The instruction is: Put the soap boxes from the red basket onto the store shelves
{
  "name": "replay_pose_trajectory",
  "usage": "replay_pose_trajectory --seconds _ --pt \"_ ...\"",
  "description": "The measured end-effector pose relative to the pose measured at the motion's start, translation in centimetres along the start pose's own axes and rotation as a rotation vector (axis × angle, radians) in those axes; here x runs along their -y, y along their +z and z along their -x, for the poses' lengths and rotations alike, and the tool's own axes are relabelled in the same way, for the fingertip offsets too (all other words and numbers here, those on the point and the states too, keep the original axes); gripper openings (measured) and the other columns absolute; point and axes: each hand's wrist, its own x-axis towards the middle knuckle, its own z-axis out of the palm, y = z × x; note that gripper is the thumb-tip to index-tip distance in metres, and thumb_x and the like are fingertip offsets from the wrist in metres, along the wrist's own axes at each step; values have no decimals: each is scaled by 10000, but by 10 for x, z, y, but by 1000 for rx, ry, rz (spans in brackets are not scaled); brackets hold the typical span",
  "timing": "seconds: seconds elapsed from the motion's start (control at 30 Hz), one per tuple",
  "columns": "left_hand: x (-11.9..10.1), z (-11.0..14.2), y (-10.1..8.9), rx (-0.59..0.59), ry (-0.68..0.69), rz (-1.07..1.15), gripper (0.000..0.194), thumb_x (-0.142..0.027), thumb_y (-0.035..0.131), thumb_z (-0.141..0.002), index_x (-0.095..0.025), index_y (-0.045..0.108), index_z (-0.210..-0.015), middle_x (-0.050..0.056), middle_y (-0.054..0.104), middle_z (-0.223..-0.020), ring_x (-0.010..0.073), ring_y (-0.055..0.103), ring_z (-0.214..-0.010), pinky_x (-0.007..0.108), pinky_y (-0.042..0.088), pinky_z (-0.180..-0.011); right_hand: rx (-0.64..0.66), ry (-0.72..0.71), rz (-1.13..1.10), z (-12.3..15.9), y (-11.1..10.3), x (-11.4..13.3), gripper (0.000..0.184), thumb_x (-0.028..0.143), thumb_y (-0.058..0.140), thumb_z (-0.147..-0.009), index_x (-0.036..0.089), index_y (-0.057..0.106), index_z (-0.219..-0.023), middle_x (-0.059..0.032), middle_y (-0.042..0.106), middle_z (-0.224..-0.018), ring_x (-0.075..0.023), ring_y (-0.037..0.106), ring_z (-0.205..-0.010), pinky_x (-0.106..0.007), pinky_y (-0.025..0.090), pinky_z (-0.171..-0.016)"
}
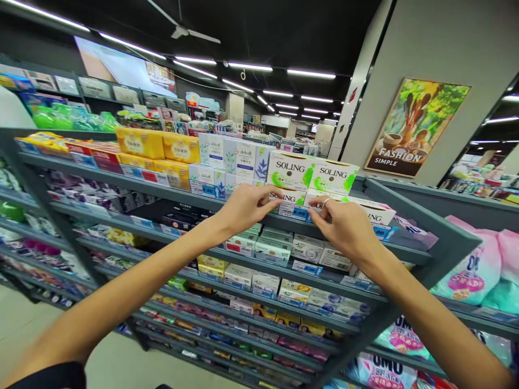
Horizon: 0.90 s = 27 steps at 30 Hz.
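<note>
White-and-green SOLING boxes (290,169) stand stacked two high on the top shelf. My left hand (248,208) is at the left part of a lower SOLING box (292,196), its fingers bent and the thumb and forefinger closing at the front. From the other side my right hand (344,222), with a ring on one finger, bends its fingertips at the seam between that box and the lower box beside it. A blue-and-white price tag (294,211) sits between the two hands. The fingers partly hide the lower boxes, and the exact contact is hard to see.
Left of the SOLING stack are white delvell boxes (240,156) and yellow packs (135,143). Another SOLING box (375,212) lies to the right. Lower shelves hold several rows of boxes. Pink OMO bags (470,265) stand beyond the grey shelf end (425,216).
</note>
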Motion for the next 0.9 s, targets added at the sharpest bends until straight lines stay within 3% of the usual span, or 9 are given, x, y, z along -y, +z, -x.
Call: replay_pose_trajectory --seconds 0.23,0.5,0.6,0.7,0.8,0.9 --pt "1 -7 0 61 23 -23 72 -186 687 -936 -176 748 -974 -100 436 -538 93 412 -504 258 305 -555 17 -48 71 0 1 0 246 299 577 -1023 170 772 -1100 -20 741 -675 -151 605 -560 -294 319 -581" --pt "-1 -8 5 103 -6 -117 149 -240 615 -991 -164 740 -968 -75 498 -491 117 408 -464 290 285 -557 51 -58 228 -1 9 6 352 284 471 -1062 111 756 -1173 -136 793 -784 -226 676 -621 -322 370 -570" --pt "-1 -6 2 92 -5 -146 133 -254 621 -988 -177 726 -962 -69 521 -506 120 434 -468 295 309 -556 7 -58 213 4 9 8 347 283 474 -1063 110 760 -1154 -123 775 -731 -217 661 -593 -323 416 -575" --pt "-2 -11 -17 -51 50 -129 149 -303 651 -981 -184 711 -1047 -59 582 -580 122 502 -521 288 407 -586 -99 -74 110 -1 -6 9 305 322 533 -1059 139 758 -1152 -86 778 -752 -202 667 -607 -332 463 -602" --pt "-3 -28 -48 -230 155 -186 314 -361 700 -963 -191 699 -1228 23 735 -865 172 642 -784 344 530 -779 -246 -108 26 -23 -29 7 293 334 616 -1020 180 729 -1242 -100 796 -1005 -245 726 -863 -390 553 -759" --pt "2 -49 -68 -209 262 -259 303 -373 711 -960 -204 739 -1210 76 759 -1125 242 635 -1091 452 514 -1001 -293 -160 -34 -51 -38 3 332 274 655 -978 198 702 -1297 -119 739 -1238 -285 681 -1131 -473 552 -969"
